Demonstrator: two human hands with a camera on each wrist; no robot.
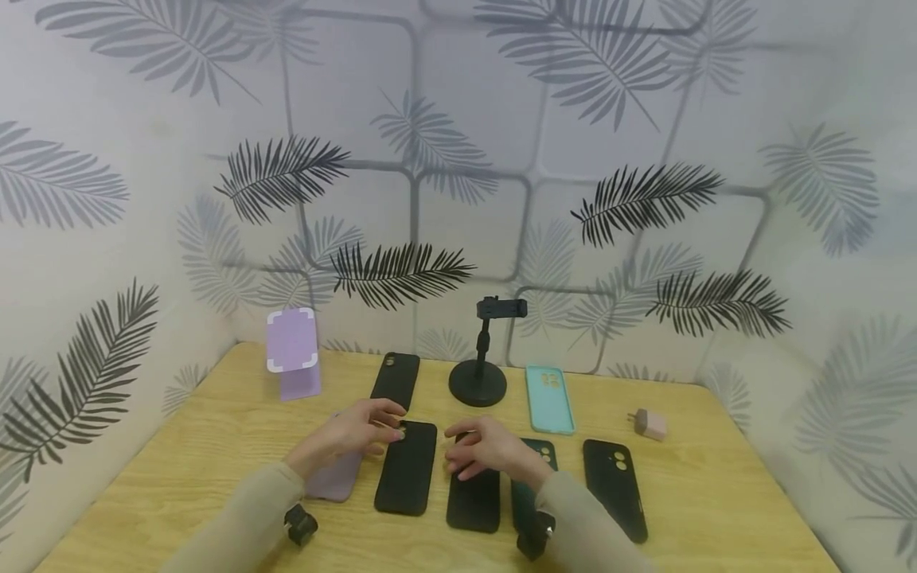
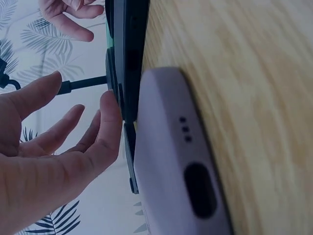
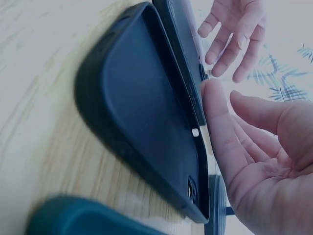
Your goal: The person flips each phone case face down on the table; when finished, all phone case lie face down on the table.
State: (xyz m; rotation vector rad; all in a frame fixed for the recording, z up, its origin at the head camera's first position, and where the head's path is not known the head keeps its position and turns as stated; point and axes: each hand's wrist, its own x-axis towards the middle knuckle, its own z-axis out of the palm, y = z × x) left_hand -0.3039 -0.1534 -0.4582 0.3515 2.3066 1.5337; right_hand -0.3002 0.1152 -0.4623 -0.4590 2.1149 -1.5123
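Observation:
My left hand (image 1: 351, 434) hovers with loosely bent fingers over a lilac phone case (image 1: 338, 479), its fingertips close to the top of a black phone case (image 1: 407, 469). In the left wrist view the lilac case's edge shows slots and an oval cutout, with a gap between thumb and fingers. The right hand (image 1: 490, 450), fingers relaxed, hangs above the top end of another black case (image 1: 474, 501). Seen from the right wrist, that case (image 3: 142, 93) lies with its hollow side up. Both hands hold nothing.
A dark green case (image 1: 525, 501) lies partly under the right wrist, with a black case (image 1: 616, 489) further right. Behind are a black case (image 1: 396, 378), a phone stand (image 1: 478, 383), a turquoise case (image 1: 550, 402), a pink plug (image 1: 650, 424) and a lilac stand (image 1: 292, 341).

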